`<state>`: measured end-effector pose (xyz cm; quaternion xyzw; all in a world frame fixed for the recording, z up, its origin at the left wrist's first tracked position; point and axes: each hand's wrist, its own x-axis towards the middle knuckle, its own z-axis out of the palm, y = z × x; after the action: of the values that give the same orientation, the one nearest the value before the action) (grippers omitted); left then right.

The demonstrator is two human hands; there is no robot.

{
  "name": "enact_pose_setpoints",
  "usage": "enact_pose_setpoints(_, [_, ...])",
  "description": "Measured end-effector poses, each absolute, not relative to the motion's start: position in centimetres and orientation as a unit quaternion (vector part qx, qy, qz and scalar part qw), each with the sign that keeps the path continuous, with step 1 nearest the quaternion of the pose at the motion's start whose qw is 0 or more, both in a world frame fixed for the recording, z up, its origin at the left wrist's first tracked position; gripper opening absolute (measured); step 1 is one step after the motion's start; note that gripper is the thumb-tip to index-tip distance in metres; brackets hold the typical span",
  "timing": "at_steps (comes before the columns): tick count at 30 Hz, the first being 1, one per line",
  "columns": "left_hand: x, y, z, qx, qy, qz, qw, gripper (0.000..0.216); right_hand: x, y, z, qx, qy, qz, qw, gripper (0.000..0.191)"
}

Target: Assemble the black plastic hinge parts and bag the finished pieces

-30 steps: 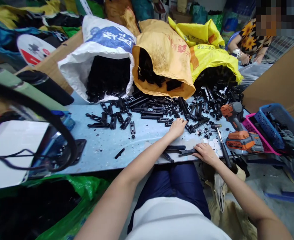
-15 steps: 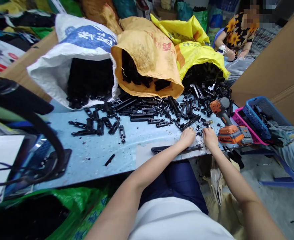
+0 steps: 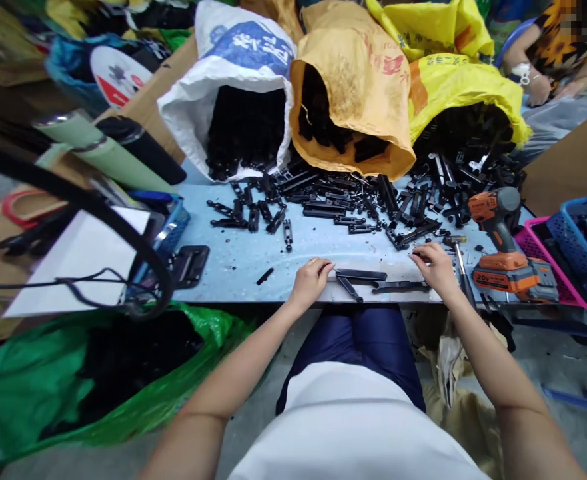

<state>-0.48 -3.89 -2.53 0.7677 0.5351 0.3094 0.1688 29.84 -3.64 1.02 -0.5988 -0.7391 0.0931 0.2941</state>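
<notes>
My left hand (image 3: 312, 281) is closed in a pinch at the near-left end of a black hinged bar (image 3: 362, 274). The bar's two arms spread apart in a narrow V from that end. Beside it, to the right, another long black bar (image 3: 401, 287) lies on a pale sheet at the table's front edge. My right hand (image 3: 434, 268) is over the right end of that sheet, its thumb and fingertips pinched together; anything between them is too small to name. A hammer (image 3: 462, 267) lies just right of this hand, and an orange cordless power tool (image 3: 506, 267) stands beyond it.
Black metal parts (image 3: 323, 200) are heaped before a white sack (image 3: 183, 110), a tan sack (image 3: 363, 80) and a yellow sack (image 3: 473, 87). Blue (image 3: 580, 227) and pink baskets (image 3: 533, 233) stand right. A black cable (image 3: 98, 213) arches at left. Another person's hands (image 3: 540, 90) appear far right.
My hands have moved apart, the left one leftward to the black hinged bar, now spread in a V. The right hand has opened distance from the small parts. The camera view has shifted left.
</notes>
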Motion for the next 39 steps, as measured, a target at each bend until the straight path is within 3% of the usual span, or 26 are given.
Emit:
enact_pose_setpoints(10, [1.7, -3.1, -1.1, 0.859, 0.484, 0.139, 0.087, 0.018, 25.2, -4.1, 0.7, -0.576, -0.775, 0.122, 0.227, 0.041])
enact_pose_setpoints(19, [1.0, -3.3, -2.4, 0.87, 0.457, 0.176, 0.055, 0.024, 24.7, -5.3, 0.0, -0.511, -0.843, 0.047, 0.161, 0.043])
enact_pose_setpoints(26, [0.8, -4.3, -2.1, 0.845, 0.481, 0.231, 0.039, 0.032, 25.7, -6.9, -2.6, -0.472, -0.838, 0.084, 0.262, 0.037])
enact_pose_setpoints(32, [5.9, -5.2, -1.6, 0.912, 0.364, 0.161, 0.094, 0.045, 27.6, -7.1, -3.5, -0.475, -0.841, 0.132, 0.225, 0.04])
enact_pose_setpoints(35, [8.0, -4.4, -1.9, 0.903, 0.397, 0.104, 0.125, 0.048, 28.2, -6.6, -2.8, -0.481, -0.835, 0.089, 0.253, 0.04])
enact_pose_setpoints(39, [8.0, -4.7, -3.2, 0.892, 0.39, 0.211, 0.089, 0.036, 26.1, -5.9, -1.8, -0.452, -0.832, 0.019, 0.32, 0.031])
